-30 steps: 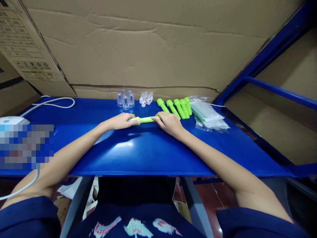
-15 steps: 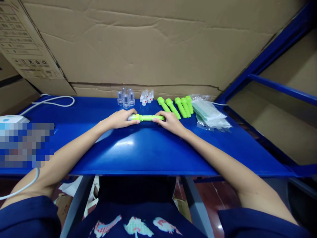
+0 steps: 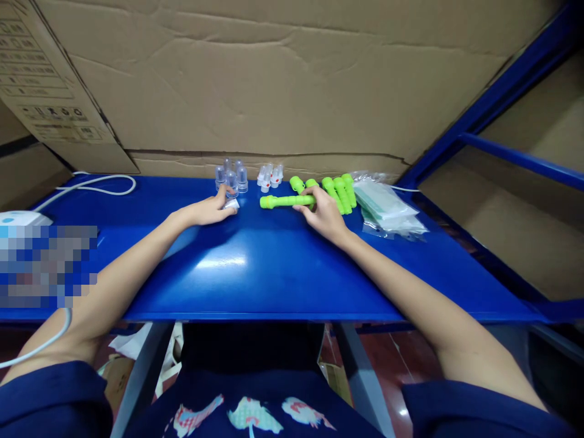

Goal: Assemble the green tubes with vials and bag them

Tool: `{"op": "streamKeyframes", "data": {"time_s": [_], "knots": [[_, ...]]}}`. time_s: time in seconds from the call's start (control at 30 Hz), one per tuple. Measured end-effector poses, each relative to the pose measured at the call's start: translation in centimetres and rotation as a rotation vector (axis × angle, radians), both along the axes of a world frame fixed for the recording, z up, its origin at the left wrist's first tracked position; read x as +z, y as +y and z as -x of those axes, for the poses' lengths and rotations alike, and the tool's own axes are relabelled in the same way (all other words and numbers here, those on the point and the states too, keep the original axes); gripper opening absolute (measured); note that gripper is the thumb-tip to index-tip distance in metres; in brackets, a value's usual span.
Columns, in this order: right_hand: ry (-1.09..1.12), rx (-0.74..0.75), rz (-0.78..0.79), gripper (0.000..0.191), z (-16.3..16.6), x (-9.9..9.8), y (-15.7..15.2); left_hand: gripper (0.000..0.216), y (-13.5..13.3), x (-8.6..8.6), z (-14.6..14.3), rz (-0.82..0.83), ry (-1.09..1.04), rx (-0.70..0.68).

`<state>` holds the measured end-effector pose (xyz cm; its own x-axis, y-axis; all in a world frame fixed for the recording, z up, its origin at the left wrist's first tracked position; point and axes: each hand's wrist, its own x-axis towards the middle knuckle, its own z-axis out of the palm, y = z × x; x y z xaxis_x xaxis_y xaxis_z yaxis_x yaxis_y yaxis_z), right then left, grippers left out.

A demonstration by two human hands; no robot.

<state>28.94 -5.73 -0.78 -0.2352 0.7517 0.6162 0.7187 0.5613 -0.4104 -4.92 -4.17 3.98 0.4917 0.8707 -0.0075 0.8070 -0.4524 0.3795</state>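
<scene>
My right hand [image 3: 323, 214] is closed around one end of a lime-green flashlight body [image 3: 283, 201], holding it level above the table with its wider end to the left. My left hand [image 3: 210, 208] grips a small clear and whitish plastic piece [image 3: 232, 205], apart from the flashlight body; fingers partly cover it. Just behind the left hand stand several clear plastic caps [image 3: 241, 177]. To their right are several small clear-topped white pieces with red dots [image 3: 276, 177]. Several more green flashlight bodies [image 3: 341, 194] lie beyond my right hand, partly hidden by it.
Plastic bags with flat green contents [image 3: 387, 204] lie at the right of the blue table [image 3: 274, 280]. A white device [image 3: 25, 218] with a cable [image 3: 107, 185] is at the left. Cardboard [image 3: 255, 91] walls the back, and a blue metal frame [image 3: 515, 161] stands at the right.
The clear piece has come off the left end of the green flashlight body. My left hand has moved left with it, while my right hand has shifted slightly right with the body.
</scene>
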Motion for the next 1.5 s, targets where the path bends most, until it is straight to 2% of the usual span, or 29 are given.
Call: {"op": "streamKeyframes", "data": {"time_s": [0.1,0.27,0.37,0.5,0.63,0.87,1.0,1.13,1.27,1.4,1.5], "knots": [[-0.021,-0.031,0.004,0.025,0.0,0.0,0.0,0.064,0.8,-0.6,-0.8,-0.019,-0.038,-0.001],[-0.086,-0.031,0.024,0.026,-0.1,0.9,-0.4,0.044,2.7,-0.8,-4.3,-0.21,-0.086,0.015],[-0.116,-0.014,0.028,0.024,0.1,1.5,-0.9,0.046,3.9,-0.1,-6.5,-0.229,-0.044,0.075],[-0.136,0.038,0.016,0.023,0.6,1.8,-1.6,0.046,5.3,1.6,-8.6,-0.198,0.023,0.127],[-0.127,0.06,0.029,0.024,0.9,1.8,-1.8,0.037,6.9,2.8,-9.3,-0.149,0.106,0.071],[-0.108,0.063,0.042,0.023,0.8,1.6,-1.5,0.067,8.2,2.9,-9.2,-0.232,0.075,0.135],[-0.11,0.062,0.05,0.023,0.8,1.6,-1.5,0.06,7.9,3.2,-9.5,-0.28,0.029,0.17],[-0.109,0.068,0.047,0.023,0.8,1.6,-1.6,0.052,7.2,3.6,-8.8,-0.398,-0.105,0.15],[-0.113,0.057,0.045,0.023,0.8,1.5,-1.5,0.055,5.0,4.6,-6.8,-0.547,-0.208,0.145],[-0.116,0.051,0.041,0.024,0.8,1.4,-1.4,0.059,2.7,5.4,-3.3,-0.535,-0.244,0.198],[-0.112,0.055,0.039,0.024,0.8,1.2,-1.3,0.06,2.5,5.4,0.1,-0.474,-0.187,0.188]]}}
